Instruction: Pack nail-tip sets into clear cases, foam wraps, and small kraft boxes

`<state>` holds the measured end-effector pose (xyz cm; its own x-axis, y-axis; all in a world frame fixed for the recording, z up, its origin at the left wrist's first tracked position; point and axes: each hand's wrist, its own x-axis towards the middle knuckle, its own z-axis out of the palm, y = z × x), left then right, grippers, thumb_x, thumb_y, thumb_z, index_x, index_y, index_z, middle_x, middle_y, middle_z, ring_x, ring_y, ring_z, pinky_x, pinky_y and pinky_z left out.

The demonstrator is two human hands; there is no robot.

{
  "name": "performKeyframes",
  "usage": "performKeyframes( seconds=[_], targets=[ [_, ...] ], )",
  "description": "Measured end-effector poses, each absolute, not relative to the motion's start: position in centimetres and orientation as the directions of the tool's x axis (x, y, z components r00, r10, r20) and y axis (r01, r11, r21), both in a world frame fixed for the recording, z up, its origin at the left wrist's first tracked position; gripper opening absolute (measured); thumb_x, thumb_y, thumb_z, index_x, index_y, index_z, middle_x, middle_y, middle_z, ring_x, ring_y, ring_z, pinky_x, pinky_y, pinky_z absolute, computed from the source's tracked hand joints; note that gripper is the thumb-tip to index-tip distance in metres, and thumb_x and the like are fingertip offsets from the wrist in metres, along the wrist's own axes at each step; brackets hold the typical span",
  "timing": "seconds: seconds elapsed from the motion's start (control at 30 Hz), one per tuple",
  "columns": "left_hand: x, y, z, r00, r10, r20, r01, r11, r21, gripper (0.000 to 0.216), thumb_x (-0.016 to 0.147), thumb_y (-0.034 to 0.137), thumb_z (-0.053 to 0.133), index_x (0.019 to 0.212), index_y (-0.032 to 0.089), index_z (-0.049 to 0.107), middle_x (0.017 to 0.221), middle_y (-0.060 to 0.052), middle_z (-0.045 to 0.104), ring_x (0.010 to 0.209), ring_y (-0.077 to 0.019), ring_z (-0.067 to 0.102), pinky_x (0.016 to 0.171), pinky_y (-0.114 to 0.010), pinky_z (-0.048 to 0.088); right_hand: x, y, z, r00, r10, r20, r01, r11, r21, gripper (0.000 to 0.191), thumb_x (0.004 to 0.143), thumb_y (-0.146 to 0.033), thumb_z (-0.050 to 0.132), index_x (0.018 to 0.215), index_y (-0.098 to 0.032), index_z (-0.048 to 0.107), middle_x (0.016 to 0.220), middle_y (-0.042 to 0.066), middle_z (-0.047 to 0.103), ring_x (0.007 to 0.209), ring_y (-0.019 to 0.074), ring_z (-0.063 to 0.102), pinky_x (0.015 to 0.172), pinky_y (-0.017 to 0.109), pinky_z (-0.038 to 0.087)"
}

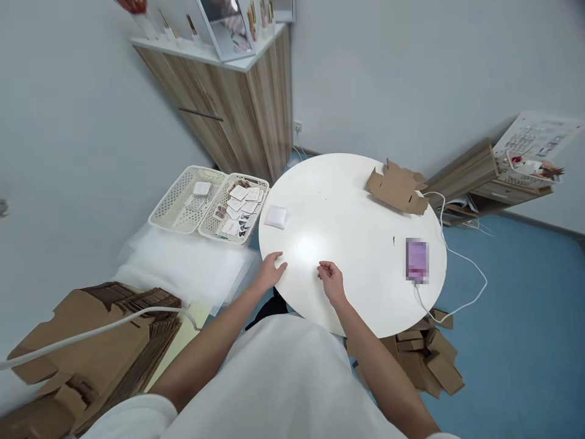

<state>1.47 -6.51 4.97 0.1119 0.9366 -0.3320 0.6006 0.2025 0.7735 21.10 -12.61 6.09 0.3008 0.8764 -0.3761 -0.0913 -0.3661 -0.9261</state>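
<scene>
My left hand (270,271) is at the near left edge of the white round table (356,292). Its thumb and fingers are apart, with nothing between them. Over the tabletop to its right, my right hand (332,281) has its fingers curled together; anything in them is too small or hidden to make out. A small white wrapped packet (276,216) lies beyond my left hand, near the table's left edge. An unfolded brown cardboard box (397,188) rests at the far right. Nearer on that side are a tiny dark item (393,241) and a blurred-out purple device (417,261).
Two cream baskets (158,210) at the left hold white cards and small packs. Stacked flat cardboard (105,341) lies lower left, beside white plastic sheets (183,259). A white cable (475,268) loops past the table's right edge. More cardboard boxes (423,360) lie on the floor.
</scene>
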Motion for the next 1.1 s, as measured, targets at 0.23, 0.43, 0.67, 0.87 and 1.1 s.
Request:
performKeyframes(
  seconds=[0.23, 0.43, 0.67, 0.87, 1.1],
  targets=[
    [1.6, -12.2, 5.5, 0.301, 0.86, -0.412, 0.551, 0.196, 0.812, 0.041, 0.074, 0.037, 0.052, 0.11, 0.018, 0.051, 0.11, -0.01, 0.059, 0.09, -0.0183, 0.06, 0.079, -0.032, 0.048, 19.6, -14.3, 5.5, 0.131, 0.902, -0.411, -0.063, -0.406, -0.912, 0.031, 0.07, -0.043, 0.057, 0.09, -0.019, 0.057, 0.081, 0.003, 0.059, 0.065, 0.0125, 0.054, 0.067, 0.03, 0.047],
    [-2.1, -13.9, 8.3, 0.128, 0.926, -0.355, 0.545, 0.233, 0.805, 0.043, 0.076, 0.038, 0.051, 0.114, 0.018, 0.051, 0.113, -0.011, 0.058, 0.095, -0.02, 0.059, 0.079, -0.033, 0.047, 16.2, -12.7, 6.2, -0.145, 0.907, -0.395, 0.0, -0.399, -0.917, 0.036, 0.074, -0.048, 0.049, 0.095, -0.019, 0.057, 0.083, 0.003, 0.059, 0.062, 0.0113, 0.054, 0.064, 0.028, 0.045],
    [-11.2, -17.4, 10.3, -0.229, 0.957, -0.177, 0.617, 0.284, 0.734, 0.039, 0.079, 0.037, 0.047, 0.113, 0.019, 0.051, 0.113, -0.008, 0.058, 0.099, -0.0199, 0.057, 0.073, -0.03, 0.049, 8.7, -10.5, 6.4, -0.432, 0.814, -0.388, 0.322, -0.262, -0.91, 0.03, 0.07, -0.038, 0.054, 0.094, -0.02, 0.058, 0.085, 0.003, 0.06, 0.066, 0.0127, 0.054, 0.063, 0.029, 0.045],
    [-20.8, -22.8, 9.0, -0.503, 0.858, -0.106, 0.72, 0.483, 0.498, 0.039, 0.078, 0.034, 0.048, 0.112, 0.016, 0.052, 0.115, -0.011, 0.055, 0.108, -0.0256, 0.049, 0.09, -0.04, 0.04, -1.8, -10.8, 5.9, -0.635, 0.696, -0.335, 0.473, 0.007, -0.881, 0.033, 0.07, -0.034, 0.057, 0.1, -0.019, 0.057, 0.093, 0.005, 0.061, 0.073, 0.014, 0.056, 0.066, 0.029, 0.045],
    [-29.6, -27.6, 7.1, -0.525, 0.83, -0.189, 0.708, 0.549, 0.444, 0.043, 0.08, 0.038, 0.044, 0.117, 0.016, 0.049, 0.119, -0.013, 0.053, 0.111, -0.0273, 0.047, 0.09, -0.039, 0.039, -14.4, -12.9, 6.9, -0.747, 0.653, -0.122, 0.475, 0.397, -0.785, 0.042, 0.077, -0.023, 0.048, 0.119, -0.019, 0.049, 0.112, 0.009, 0.055, 0.096, 0.0187, 0.054, 0.084, 0.034, 0.043]
  ],
)
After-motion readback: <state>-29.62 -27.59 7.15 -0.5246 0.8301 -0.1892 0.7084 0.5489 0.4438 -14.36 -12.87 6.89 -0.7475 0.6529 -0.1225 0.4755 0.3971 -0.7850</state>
